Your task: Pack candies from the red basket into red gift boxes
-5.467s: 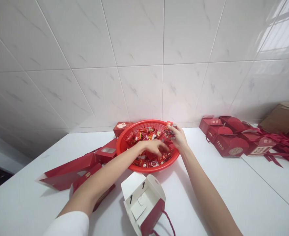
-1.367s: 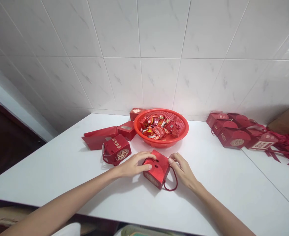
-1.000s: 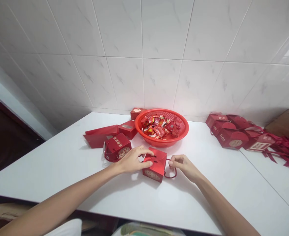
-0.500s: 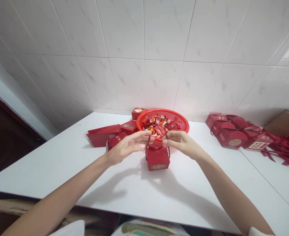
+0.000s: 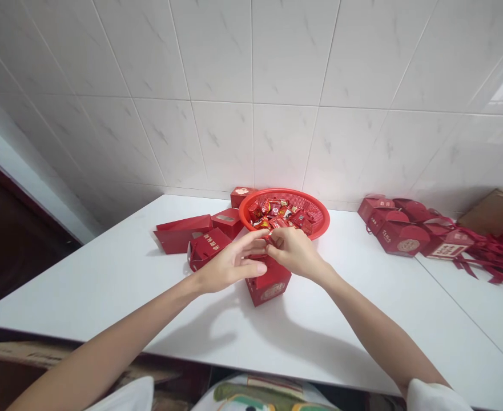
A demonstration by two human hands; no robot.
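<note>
A small red gift box (image 5: 272, 285) with a pale round emblem on its front stands on the white table below my hands, turned at a slight angle. My right hand (image 5: 296, 254) is closed over its top, fingers curled in a pinch at the box's red cord. From the other side my left hand (image 5: 229, 262) reaches in, its fingertips bent at the cord beside the right fingers, the thumb held lower and apart. My fingers hide most of the cord and the box's upper part. Right behind is a red plastic basket (image 5: 320, 228) of wrapped candies (image 5: 298, 218).
Left of the basket lie several red boxes: a long open one (image 5: 180, 233), one with gold lettering (image 5: 210, 246) and others behind. At right sit more red gift boxes (image 5: 403, 237), red ribbons (image 5: 497, 257) and a brown carton (image 5: 493, 212). A tiled wall (image 5: 281, 137) closes off the back.
My hands have come together above the box, the right one moving left and curling its fingers. The box has turned and shifted slightly toward me and left.
</note>
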